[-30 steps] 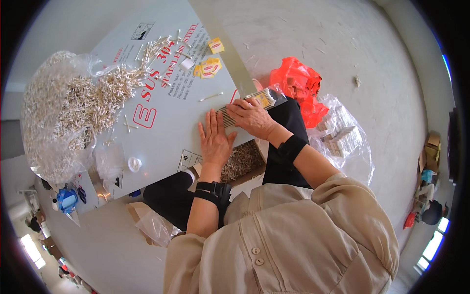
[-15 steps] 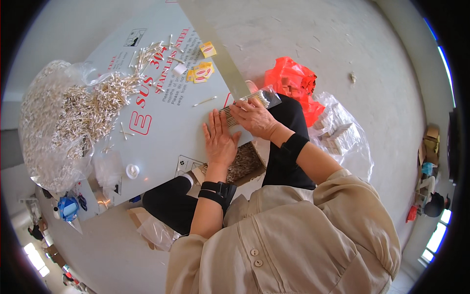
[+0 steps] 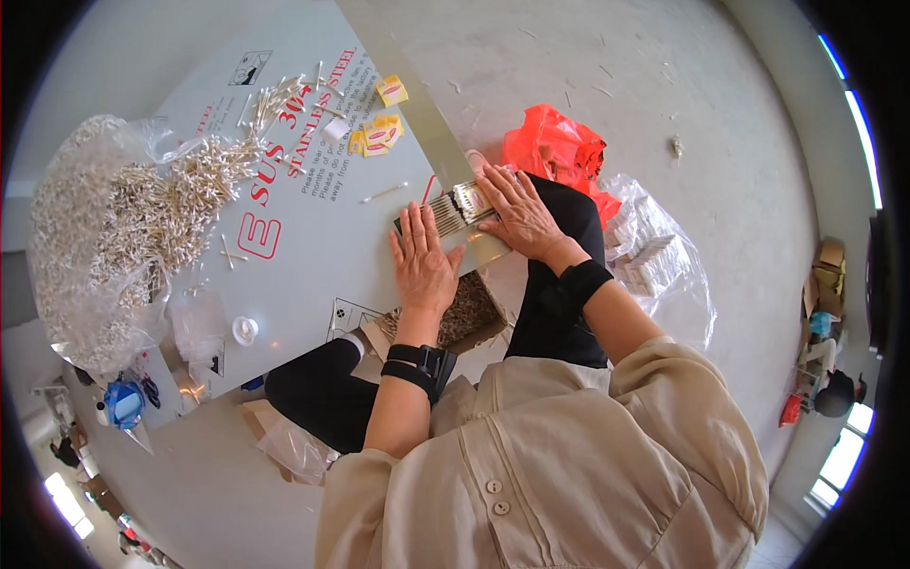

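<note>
A flat clear packet of cotton swabs (image 3: pixel 442 216) lies near the table's right edge, between my two hands. Swab sticks show at its left part, and a pale printed card (image 3: pixel 471 202) shows at its right part. My left hand (image 3: pixel 424 270) lies flat with fingers stretched, its fingertips at the packet's left end. My right hand (image 3: pixel 524 220) is also flat with straight fingers, resting over the packet's right end and hiding part of it. Neither hand is gripping anything. One loose cotton swab (image 3: pixel 385 192) lies on the table beyond my left hand.
A big clear bag (image 3: pixel 71 237) spills a heap of cotton swabs (image 3: pixel 175 204) on the film-covered table (image 3: pixel 308 247). Yellow cards (image 3: pixel 381 136) and a round white lid (image 3: pixel 245 331) lie there too. Below the edge is a cardboard box (image 3: pixel 490 327); red (image 3: pixel 559 147) and clear (image 3: pixel 668 261) bags sit rightward.
My right hand has flattened and shifted right, uncovering the packet's printed card. My left hand stays flat at the packet's other end. The whole view has shifted slightly.
</note>
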`<state>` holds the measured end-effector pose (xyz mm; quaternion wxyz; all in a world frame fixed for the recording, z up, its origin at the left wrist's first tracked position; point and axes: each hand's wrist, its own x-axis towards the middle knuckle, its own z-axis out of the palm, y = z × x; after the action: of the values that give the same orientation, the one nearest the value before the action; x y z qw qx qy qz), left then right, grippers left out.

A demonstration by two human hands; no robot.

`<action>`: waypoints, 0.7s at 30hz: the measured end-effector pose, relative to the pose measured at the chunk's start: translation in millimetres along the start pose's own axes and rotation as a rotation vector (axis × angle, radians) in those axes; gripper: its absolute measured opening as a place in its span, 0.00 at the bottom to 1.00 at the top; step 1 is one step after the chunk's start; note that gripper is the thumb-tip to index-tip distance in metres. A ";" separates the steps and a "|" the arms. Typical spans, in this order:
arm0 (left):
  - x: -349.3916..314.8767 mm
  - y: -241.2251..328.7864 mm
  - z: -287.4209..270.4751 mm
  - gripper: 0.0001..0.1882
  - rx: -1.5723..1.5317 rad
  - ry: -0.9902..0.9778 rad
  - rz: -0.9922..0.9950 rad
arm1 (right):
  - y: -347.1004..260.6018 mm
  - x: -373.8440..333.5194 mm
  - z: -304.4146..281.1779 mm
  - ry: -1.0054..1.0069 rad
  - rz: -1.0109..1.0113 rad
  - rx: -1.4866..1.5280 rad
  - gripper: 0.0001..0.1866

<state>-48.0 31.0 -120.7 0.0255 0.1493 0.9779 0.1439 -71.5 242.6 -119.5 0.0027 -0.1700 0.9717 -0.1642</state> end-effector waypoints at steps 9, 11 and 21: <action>5.8 9.2 7.4 0.44 -0.036 0.010 -0.012 | 6.6 1.2 0.9 -0.011 -0.065 0.063 0.42; 7.8 13.0 8.1 0.44 -0.036 0.004 -0.008 | 6.5 1.3 0.9 -0.014 -0.066 0.066 0.42; 18.6 29.9 17.1 0.44 -0.062 0.086 0.013 | 9.1 0.9 5.4 0.031 -0.093 0.140 0.41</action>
<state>-55.7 68.6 -128.5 -0.0127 0.1483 0.9722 0.1805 -75.1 248.6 -127.5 -0.0082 -0.2116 0.9488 -0.2343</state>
